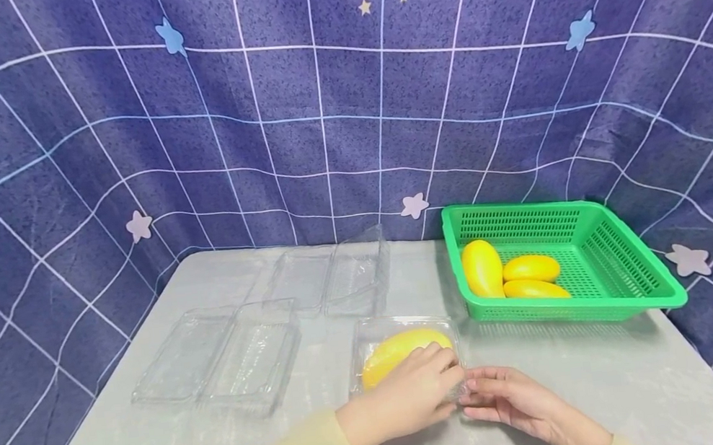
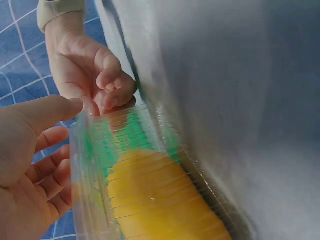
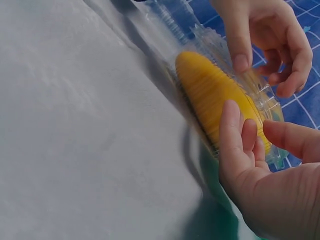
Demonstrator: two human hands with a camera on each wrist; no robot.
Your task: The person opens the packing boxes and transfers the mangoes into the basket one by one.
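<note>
A yellow mango [image 1: 403,352] lies inside a clear plastic clamshell box [image 1: 399,321], whose lid is down over it. My left hand [image 1: 407,391] reaches across the front of the box, its fingers bent at the right side. In the left wrist view, the left thumb [image 2: 70,107] presses on the box's rim, with the other fingers curled beyond the edge. My right hand [image 1: 512,402] is at the near right corner of the box. Its thumb [image 3: 287,137] and fingers [image 3: 232,125] curl round that corner. The left hand hides part of the mango and the box's front.
Two empty clear clamshell boxes stand open, one box [image 1: 241,361] at the left and another box [image 1: 352,281] toward the back. A green basket [image 1: 575,312] with yellow mangoes [image 1: 482,269] is at the back right. A blue grid-patterned curtain [image 1: 354,136] hangs behind the grey table [image 1: 326,429].
</note>
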